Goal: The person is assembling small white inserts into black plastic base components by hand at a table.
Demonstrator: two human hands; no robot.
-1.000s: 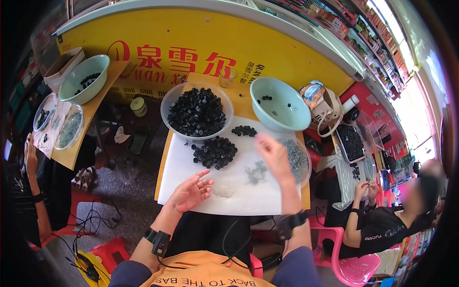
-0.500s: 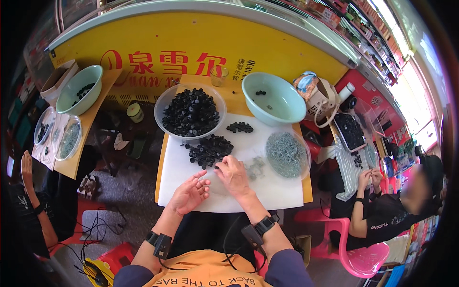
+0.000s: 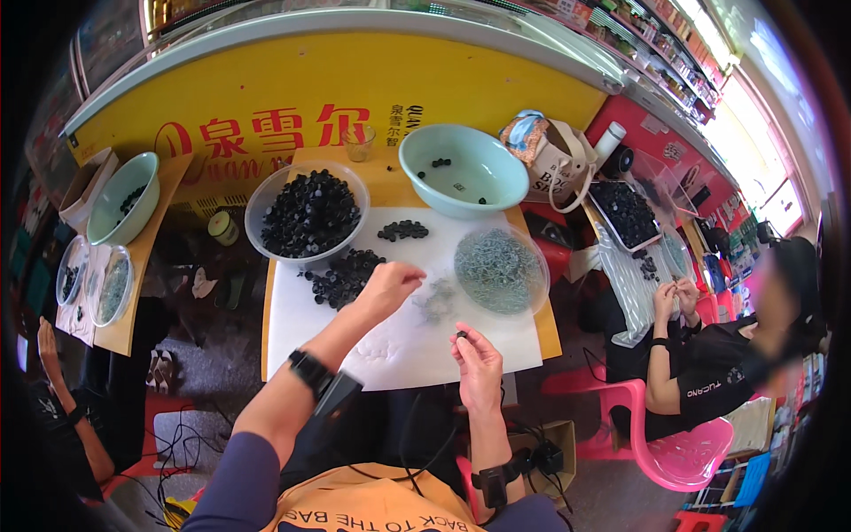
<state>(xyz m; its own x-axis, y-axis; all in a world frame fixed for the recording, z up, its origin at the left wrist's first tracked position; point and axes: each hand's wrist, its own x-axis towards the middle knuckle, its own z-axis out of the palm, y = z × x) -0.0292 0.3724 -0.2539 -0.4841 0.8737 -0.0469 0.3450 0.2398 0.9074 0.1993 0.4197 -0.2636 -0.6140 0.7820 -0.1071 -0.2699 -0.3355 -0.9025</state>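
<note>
My right hand, near the front edge of the white board, pinches a small round black plastic piece between thumb and fingertips. My left hand reaches over the board with its fingers drawn together beside a loose patch of small clear greenish pieces. Whatever its fingertips hold, if anything, is too small to make out. A loose heap of black pieces lies left of that hand. Farther off is a small cluster of black pieces.
A clear bowl of black pieces stands back left, a pale green basin with a few behind the board. A round tray of greenish pieces lies right. A glass stands behind. A person works at the right; another person's arm shows left.
My right hand has left the black heap and come back toward the front right with a black piece. My left hand has gone forward and right to the greenish pieces. The view has shifted.
</note>
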